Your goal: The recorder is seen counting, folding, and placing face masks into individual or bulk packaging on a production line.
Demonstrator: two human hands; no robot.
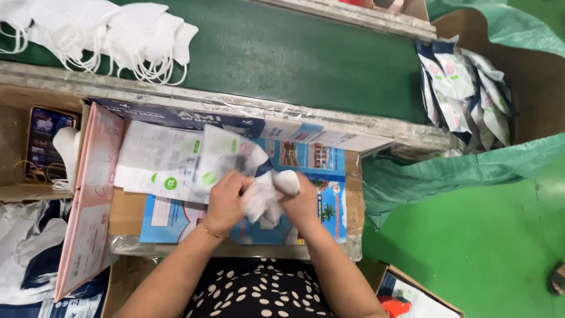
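While both hands meet over the middle of the desk point(353, 176), they share one thing between them: a folded white face mask point(266, 197) and the clear printed pouch point(226, 156) it sits against. The left hand point(226, 200) has its fingers closed around the pouch's lower end, apparently holding its mouth steady, while the right hand point(300, 203) pinches the mask's white tip with curled fingers, as one would to feed it in. Held low and close to the body, just above the desk, the pair stays where both wrists can rest and the eyes look straight down.

A stack of flat empty pouches point(159, 162) lies just beside the left hand, fanned toward it so the top one lifts off easily. Loose white masks point(118, 35) are heaped on the green conveyor belt point(306, 59) beyond the desk's far edge, within a forward reach. Filled packets point(465, 94) stand crowded in a cardboard box point(529, 76) lined with green plastic, off to the right and well apart from the hands. A pink carton flap point(94, 200) leans upright at the left of the desk, walling it off from a small box holding a phone point(47, 138) and rubber bands. Colourful printed sheets point(318, 165) under clear film cover the desk's surface.
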